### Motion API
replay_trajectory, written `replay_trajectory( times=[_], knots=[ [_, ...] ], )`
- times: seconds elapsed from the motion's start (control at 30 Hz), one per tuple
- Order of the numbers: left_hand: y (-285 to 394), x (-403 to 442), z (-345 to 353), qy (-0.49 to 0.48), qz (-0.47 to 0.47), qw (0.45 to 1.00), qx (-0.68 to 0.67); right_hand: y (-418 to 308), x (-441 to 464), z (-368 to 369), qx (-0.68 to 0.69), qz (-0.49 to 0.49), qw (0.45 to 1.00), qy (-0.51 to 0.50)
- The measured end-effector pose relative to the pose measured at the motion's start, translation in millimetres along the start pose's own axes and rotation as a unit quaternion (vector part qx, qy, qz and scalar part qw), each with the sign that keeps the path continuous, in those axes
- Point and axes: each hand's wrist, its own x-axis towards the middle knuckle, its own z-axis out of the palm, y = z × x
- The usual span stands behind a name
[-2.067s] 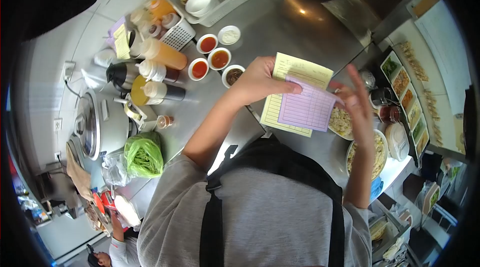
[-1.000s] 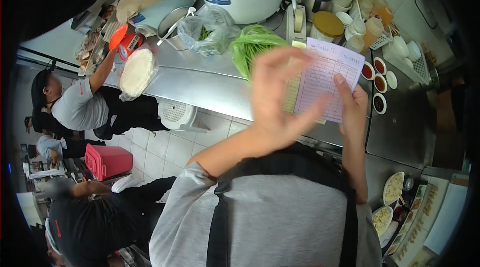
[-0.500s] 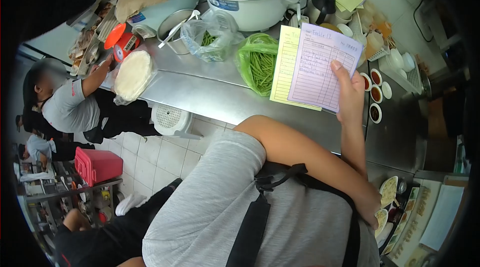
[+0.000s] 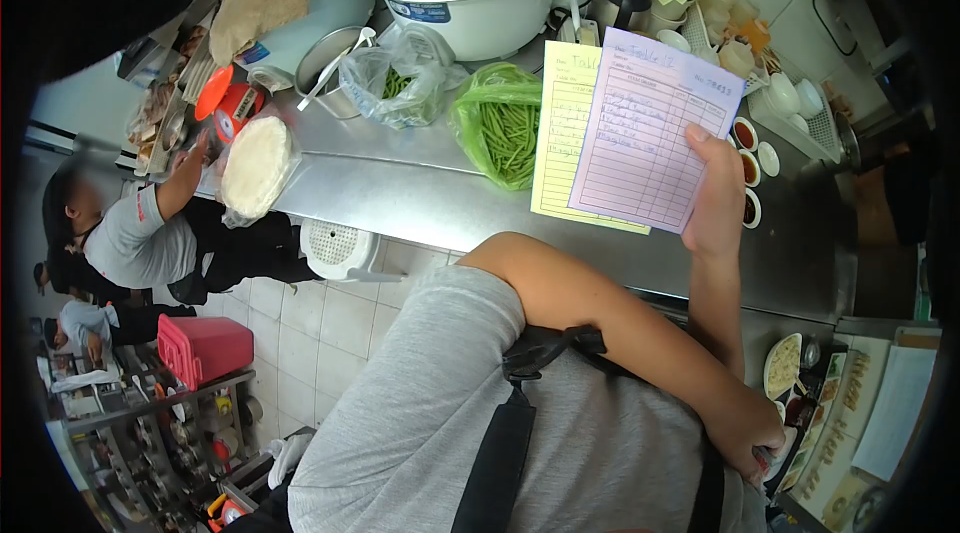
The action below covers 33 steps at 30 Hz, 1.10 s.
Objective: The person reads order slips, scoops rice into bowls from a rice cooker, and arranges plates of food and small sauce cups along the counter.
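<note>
Paper slips (image 4: pixel 640 168), printed with grids and filled in by hand, are held up above the near edge of the metal table (image 4: pixel 390 188), upright enough for their faces to be read. At the far left, a co-worker (image 4: pixel 140 245) reaches toward a red-orange device (image 4: pixel 238 111), beside which lies a flat white round (image 4: pixel 257 168) in clear plastic. Next along come a metal pot (image 4: pixel 322 68), a clear bag (image 4: pixel 412 103) with some green pods in it, and a rice cooker (image 4: pixel 475 28) behind; then an open green bag (image 4: pixel 508 138) of long green beans, just left of the slips

The yellow slip (image 4: pixel 560 138) sits behind and to the left; the lilac slip (image 4: pixel 650 123) overlaps it in front, its heading apparently "Table 12", with writing in the upper rows and blank rows below. The right hand (image 4: pixel 717 195) grips the slips at the lilac one's right side, thumb on the front, fingers mostly hidden behind. The left arm crosses the body, and the left hand (image 4: pixel 745 433) is near the right elbow, fingers partly out of sight; whether it is closed on anything, I cannot tell. Sauce cups (image 4: pixel 751 208) show just right of the right hand

Reading or checking the slips seems the step in hand. As a judgement, that calls for a steady thumb pinch and both sheets kept fanned; parting them would need the left hand brought across, since loosening the single grip could let the yellow one slide
</note>
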Motion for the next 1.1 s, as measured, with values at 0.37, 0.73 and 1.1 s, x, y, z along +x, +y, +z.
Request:
replay_trajectory(
  times=[0.37, 0.73, 1.1],
  knots=[
    [15.1, -8.3, -13.7, -0.027, -0.067, 0.997, 0.004, -2.1, -8.3, 8.1, 0.022, -0.007, 1.0, -0.005],
    [28.6, -13.5, -22.4, -0.056, -0.087, 0.994, -0.02, -3.7, -12.0, 8.5, -0.004, 0.005, 0.999, -0.031],
    [17.0, -18.6, -7.9, 0.01, -0.012, 1.0, 0.013, -7.2, -18.8, 20.1, -0.005, -0.006, 0.999, -0.033]
  ],
)
